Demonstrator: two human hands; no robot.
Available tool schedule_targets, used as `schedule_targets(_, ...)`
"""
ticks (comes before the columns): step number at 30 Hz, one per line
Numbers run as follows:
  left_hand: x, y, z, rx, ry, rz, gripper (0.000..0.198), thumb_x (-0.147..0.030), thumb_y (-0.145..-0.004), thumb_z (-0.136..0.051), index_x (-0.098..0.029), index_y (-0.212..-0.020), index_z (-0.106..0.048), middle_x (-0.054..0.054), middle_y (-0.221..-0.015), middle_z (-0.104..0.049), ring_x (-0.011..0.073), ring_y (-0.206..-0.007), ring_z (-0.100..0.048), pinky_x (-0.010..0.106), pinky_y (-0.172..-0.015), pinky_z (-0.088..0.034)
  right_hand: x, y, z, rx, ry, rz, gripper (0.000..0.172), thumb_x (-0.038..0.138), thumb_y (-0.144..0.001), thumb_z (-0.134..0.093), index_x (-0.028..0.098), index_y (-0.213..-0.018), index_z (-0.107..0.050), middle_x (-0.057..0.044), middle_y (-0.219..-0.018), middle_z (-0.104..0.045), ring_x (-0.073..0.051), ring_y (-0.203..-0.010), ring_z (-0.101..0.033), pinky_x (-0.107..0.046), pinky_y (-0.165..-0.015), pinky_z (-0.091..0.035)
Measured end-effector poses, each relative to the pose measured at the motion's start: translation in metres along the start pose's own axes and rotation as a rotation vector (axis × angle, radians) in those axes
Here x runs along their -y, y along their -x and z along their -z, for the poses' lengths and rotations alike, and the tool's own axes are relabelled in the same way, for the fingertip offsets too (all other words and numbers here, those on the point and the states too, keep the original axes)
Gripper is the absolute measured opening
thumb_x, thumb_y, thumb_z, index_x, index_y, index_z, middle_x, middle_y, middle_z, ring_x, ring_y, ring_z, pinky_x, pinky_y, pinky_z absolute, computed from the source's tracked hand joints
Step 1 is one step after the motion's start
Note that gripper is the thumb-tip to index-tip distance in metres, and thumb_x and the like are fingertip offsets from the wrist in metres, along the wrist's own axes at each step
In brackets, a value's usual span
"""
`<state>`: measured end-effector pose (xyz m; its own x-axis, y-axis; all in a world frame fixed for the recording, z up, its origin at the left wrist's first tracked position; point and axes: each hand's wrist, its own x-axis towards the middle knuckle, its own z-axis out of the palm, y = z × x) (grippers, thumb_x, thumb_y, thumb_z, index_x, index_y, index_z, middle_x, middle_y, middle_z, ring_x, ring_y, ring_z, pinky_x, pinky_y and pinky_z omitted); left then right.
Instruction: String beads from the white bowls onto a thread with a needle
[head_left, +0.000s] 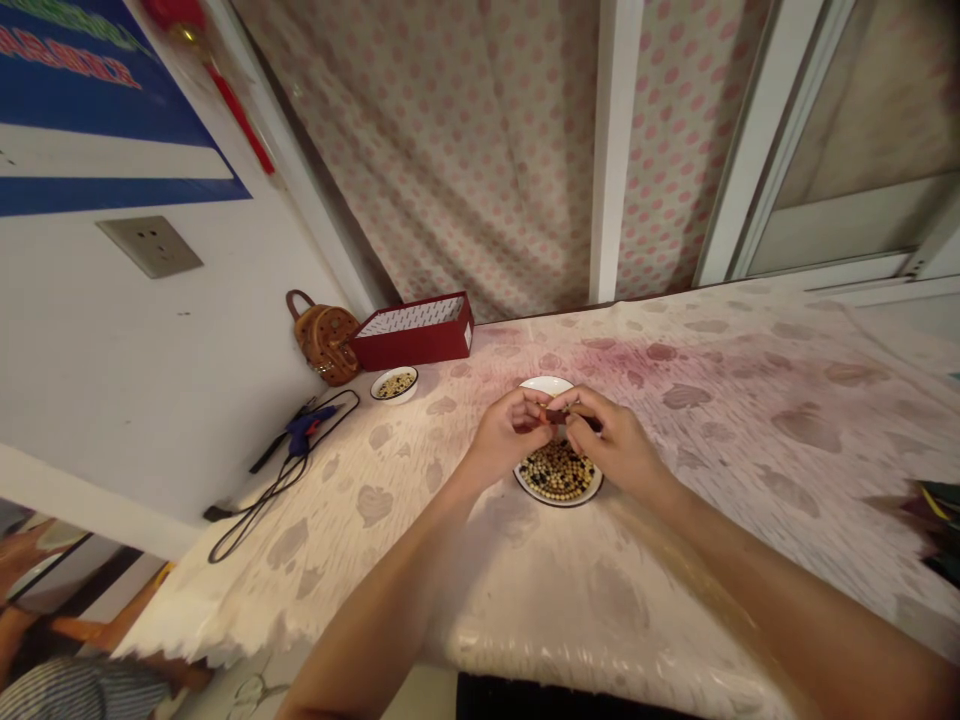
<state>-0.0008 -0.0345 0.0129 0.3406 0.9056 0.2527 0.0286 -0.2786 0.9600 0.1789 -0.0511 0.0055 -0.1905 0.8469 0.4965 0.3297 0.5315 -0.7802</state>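
Both hands meet above a white dish of yellow and black beads (559, 472). My left hand (514, 432) has its fingers curled and pinches the left end of a small dark reddish-brown object (557, 416). Around the right end of that same object my right hand (611, 440) is closed, with thumb and fingers together. Just behind the hands is a white bowl (546, 384), partly covered by the fingers. What the fingertips hold beyond the brown object is too small to make out.
Further left stand a small bowl of beads (394, 385), a dark red box (412, 332) and a brown mini backpack (327, 340). A blue glue gun (306, 430) with a black cord lies near the table's left edge. Dark items (941, 525) sit at the far right.
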Motion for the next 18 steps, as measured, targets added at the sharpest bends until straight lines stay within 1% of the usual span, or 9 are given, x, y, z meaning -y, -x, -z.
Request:
schedule_targets(4, 0.0000, 0.0001, -0.0003, -0.013, 0.013, 0.009, 0.032, -0.015, -0.074, -0.077, -0.017, -0.103, -0.063, 0.000, -0.086, -0.065, 0.0119, -0.079, -0.064, 0.028, -0.081, -0.051, 0.0006, 0.0002, 0.0005, 0.010, -0.006, -0.006, 0.021, 0.018, -0.089, -0.048, 0.024, -0.102, -0.063, 0.005, -0.063, -0.063, -0.014, -0.053, -0.056, -0.026, -0.057, -0.043)
schedule_targets(9, -0.0023, 0.0001, -0.0008, -0.030, 0.019, -0.001, 0.031, -0.012, -0.074, -0.075, -0.017, -0.103, -0.063, -0.001, -0.084, -0.063, 0.0124, -0.081, -0.064, 0.030, -0.083, -0.052, 0.0009, -0.0008, 0.0012, -0.009, -0.014, -0.029, 0.018, 0.020, -0.088, -0.049, 0.024, -0.099, -0.064, 0.005, -0.062, -0.062, -0.014, -0.052, -0.055, -0.026, -0.056, -0.041)
schedule_targets(14, -0.0022, 0.0000, -0.0017, -0.020, 0.021, -0.011, 0.030, -0.012, -0.075, -0.075, -0.017, -0.102, -0.063, 0.000, -0.085, -0.064, 0.0135, -0.082, -0.063, 0.031, -0.084, -0.051, 0.0023, -0.0008, 0.0007, 0.002, 0.001, -0.039, 0.020, 0.019, -0.087, -0.049, 0.025, -0.100, -0.064, 0.004, -0.061, -0.061, -0.016, -0.053, -0.055, -0.028, -0.056, -0.041)
schedule_targets(18, 0.0000, -0.0046, -0.0016, -0.046, -0.017, -0.021, 0.027, -0.012, -0.076, -0.074, -0.016, -0.101, -0.064, 0.002, -0.086, -0.064, 0.0146, -0.082, -0.061, 0.031, -0.081, -0.047, 0.0049, 0.0004, 0.0024, -0.097, 0.006, -0.064, 0.019, 0.021, -0.089, -0.048, 0.025, -0.099, -0.063, 0.000, -0.066, -0.064, -0.019, -0.060, -0.058, -0.030, -0.057, -0.041)
